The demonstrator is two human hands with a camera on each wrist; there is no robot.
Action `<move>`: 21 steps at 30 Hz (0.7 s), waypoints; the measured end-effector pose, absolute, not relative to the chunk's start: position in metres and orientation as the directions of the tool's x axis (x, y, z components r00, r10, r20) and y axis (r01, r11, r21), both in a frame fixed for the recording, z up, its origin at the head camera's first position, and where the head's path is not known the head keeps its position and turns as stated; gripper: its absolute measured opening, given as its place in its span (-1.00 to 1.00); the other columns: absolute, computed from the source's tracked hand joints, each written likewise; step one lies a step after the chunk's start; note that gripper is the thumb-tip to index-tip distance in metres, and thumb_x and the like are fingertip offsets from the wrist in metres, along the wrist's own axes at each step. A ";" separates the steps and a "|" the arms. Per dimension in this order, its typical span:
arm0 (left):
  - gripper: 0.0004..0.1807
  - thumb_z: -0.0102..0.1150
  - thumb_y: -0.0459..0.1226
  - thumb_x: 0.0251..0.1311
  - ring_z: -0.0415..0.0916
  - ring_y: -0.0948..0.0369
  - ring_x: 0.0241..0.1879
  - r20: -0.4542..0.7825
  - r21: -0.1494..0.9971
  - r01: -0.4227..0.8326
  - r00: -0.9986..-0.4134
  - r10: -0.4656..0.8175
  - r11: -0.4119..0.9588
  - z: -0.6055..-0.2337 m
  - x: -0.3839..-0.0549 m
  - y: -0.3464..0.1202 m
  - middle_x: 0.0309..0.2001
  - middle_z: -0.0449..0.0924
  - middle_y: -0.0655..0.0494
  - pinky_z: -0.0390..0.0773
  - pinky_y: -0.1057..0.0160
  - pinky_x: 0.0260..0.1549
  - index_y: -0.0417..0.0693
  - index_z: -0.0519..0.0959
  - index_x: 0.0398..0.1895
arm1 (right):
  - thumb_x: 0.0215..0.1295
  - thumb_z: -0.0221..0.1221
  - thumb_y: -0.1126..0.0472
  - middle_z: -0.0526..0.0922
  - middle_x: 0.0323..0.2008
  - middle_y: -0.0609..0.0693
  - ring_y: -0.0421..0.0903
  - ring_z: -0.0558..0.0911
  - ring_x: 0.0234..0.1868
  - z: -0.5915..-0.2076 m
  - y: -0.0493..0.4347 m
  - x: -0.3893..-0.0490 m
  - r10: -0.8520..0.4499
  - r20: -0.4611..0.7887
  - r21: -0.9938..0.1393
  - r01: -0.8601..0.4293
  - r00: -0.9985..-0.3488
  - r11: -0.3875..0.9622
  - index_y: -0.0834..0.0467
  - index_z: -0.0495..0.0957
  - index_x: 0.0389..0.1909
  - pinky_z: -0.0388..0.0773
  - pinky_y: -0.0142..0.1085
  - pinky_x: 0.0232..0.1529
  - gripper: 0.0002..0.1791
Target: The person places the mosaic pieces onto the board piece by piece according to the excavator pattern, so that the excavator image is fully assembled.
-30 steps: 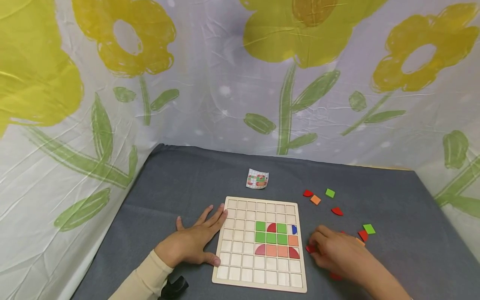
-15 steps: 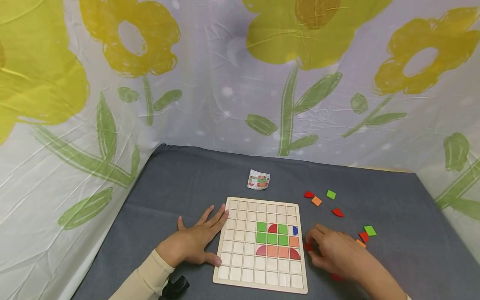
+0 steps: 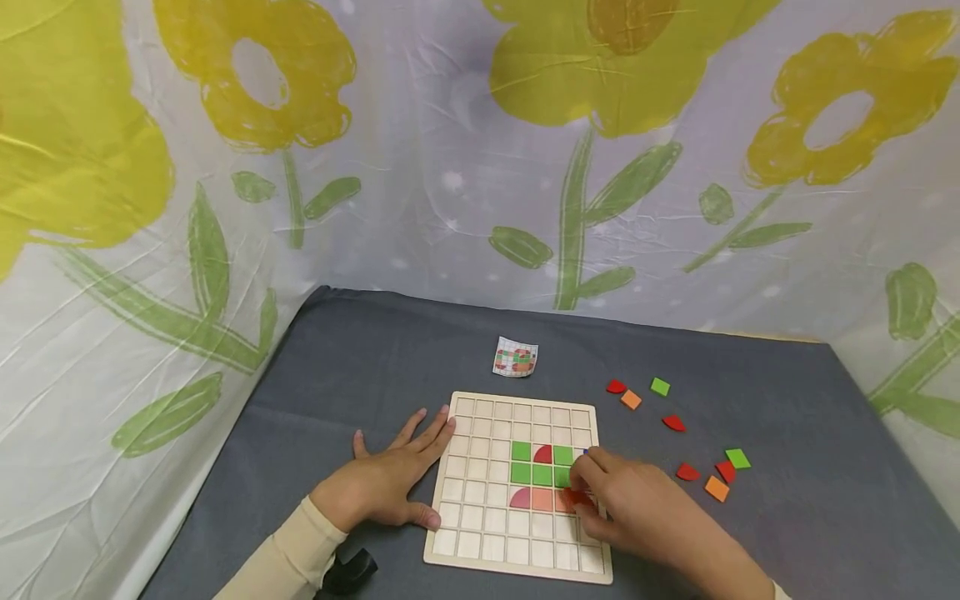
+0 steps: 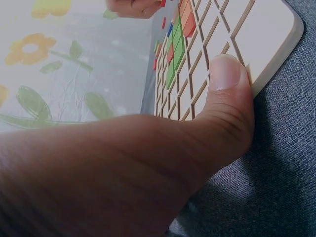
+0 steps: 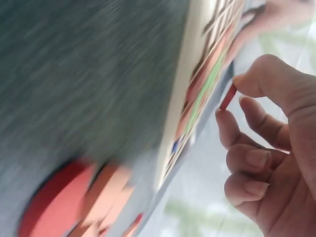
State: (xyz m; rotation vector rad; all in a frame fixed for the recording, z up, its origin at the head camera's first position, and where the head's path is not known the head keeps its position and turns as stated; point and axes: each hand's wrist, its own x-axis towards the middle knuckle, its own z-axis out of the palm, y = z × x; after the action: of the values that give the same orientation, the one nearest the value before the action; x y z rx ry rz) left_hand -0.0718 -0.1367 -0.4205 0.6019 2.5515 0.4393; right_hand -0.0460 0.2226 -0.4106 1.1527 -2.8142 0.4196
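Note:
A wooden grid board (image 3: 495,550) lies on the dark cloth, with green, orange, red and blue pieces in some of its squares. My left hand (image 3: 386,487) rests at the board's left side, fingers spread; its thumb (image 4: 224,81) touches the board in the left wrist view. Over the board's right part, my right hand (image 3: 637,504) pinches a thin red tile (image 5: 227,98) between thumb and fingertip. The tile is seen edge-on in the right wrist view, so its full shape is hard to tell. This hand covers some right-hand squares in the head view.
Behind the board lies a small printed card (image 3: 515,357) with a coloured grid pattern. Loose tiles lie to the right, among them a green square (image 3: 660,387), an orange square (image 3: 717,488) and a red rounded piece (image 3: 673,423). A flowered curtain (image 3: 420,208) hangs behind.
My right hand has moved left from the cloth beside the board to above its right squares, carrying the red tile. Tiles it had covered now show. The left hand stays put.

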 end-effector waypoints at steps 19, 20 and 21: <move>0.37 0.55 0.23 -0.01 -0.36 0.04 0.72 -0.376 0.390 0.335 -0.792 0.481 0.857 -0.422 -0.072 -0.138 0.75 -0.31 0.30 -0.22 -0.83 0.16 0.25 -0.13 0.77 | 0.26 0.41 0.10 0.36 -0.50 -0.23 -0.34 0.31 -0.56 -0.423 0.150 -0.032 -0.782 0.172 -0.040 -0.797 -0.599 0.602 -0.03 0.48 -0.37 0.22 -0.48 -0.57 -0.76; 0.37 0.55 0.22 -0.02 -0.36 0.04 0.72 -0.377 0.392 0.335 -0.791 0.481 0.857 -0.421 -0.071 -0.138 0.75 -0.31 0.29 -0.22 -0.83 0.16 0.25 -0.13 0.77 | 0.26 0.41 0.10 0.37 -0.50 -0.23 -0.34 0.31 -0.57 -0.423 0.150 -0.032 -0.780 0.171 -0.038 -0.795 -0.602 0.605 -0.04 0.49 -0.37 0.23 -0.48 -0.57 -0.76; 0.37 0.55 0.22 -0.02 -0.36 0.03 0.72 -0.378 0.393 0.334 -0.791 0.481 0.857 -0.421 -0.071 -0.138 0.75 -0.31 0.29 -0.23 -0.83 0.15 0.24 -0.13 0.77 | 0.27 0.41 0.10 0.37 -0.49 -0.23 -0.34 0.32 -0.56 -0.423 0.150 -0.032 -0.778 0.174 -0.035 -0.793 -0.604 0.608 -0.04 0.49 -0.37 0.23 -0.48 -0.57 -0.77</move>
State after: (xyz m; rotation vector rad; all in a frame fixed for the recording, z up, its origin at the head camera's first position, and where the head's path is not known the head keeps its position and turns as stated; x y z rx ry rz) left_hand -0.0712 -0.1377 -0.4210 0.5978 2.5568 0.4243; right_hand -0.0318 0.1502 -0.4234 1.3222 -2.6885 0.1634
